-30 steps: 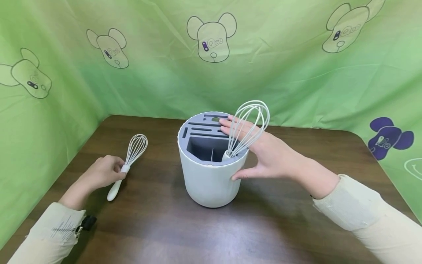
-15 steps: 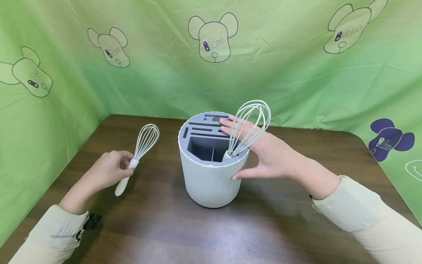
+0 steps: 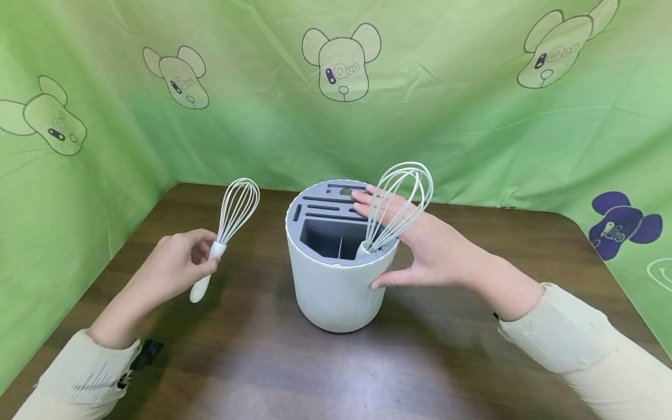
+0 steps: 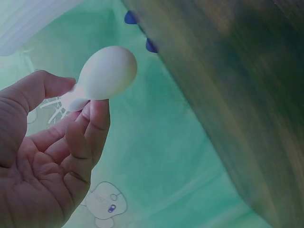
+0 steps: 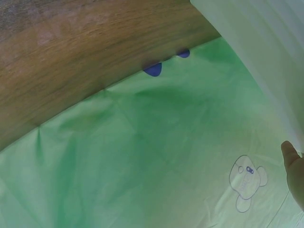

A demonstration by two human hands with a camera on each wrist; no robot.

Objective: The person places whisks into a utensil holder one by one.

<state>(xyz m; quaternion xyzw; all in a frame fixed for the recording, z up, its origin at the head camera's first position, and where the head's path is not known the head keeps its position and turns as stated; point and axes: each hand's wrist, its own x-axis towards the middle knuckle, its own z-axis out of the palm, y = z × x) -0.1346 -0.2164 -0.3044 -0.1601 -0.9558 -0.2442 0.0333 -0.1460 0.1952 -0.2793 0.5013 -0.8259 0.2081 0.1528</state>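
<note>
In the head view my left hand (image 3: pixel 170 265) pinches a small whisk by its white handle (image 3: pixel 202 286), its wire loops (image 3: pixel 221 233) pointing up and away. The left wrist view shows the rounded handle end (image 4: pixel 110 72) between thumb and fingers. A white round utensil holder (image 3: pixel 336 300) with a grey slotted top stands at the centre. A larger whisk (image 3: pixel 364 251) sits handle down in its right compartment, tilted right. My right hand (image 3: pixel 433 245) rests on the holder's right side, straight fingers over the top, thumb against the front wall. In the right wrist view only the thumb (image 5: pixel 293 173) shows.
A brown wooden table (image 3: pixel 252 356) lies beneath everything. Green printed cloth (image 3: pixel 252 128) hangs behind and along both sides. The holder's top has narrow slots and a wide divided compartment (image 3: pixel 325 236).
My left hand has lifted the small whisk and moved right toward the holder, and the whisk stands more upright. The right hand and holder have not visibly moved.
</note>
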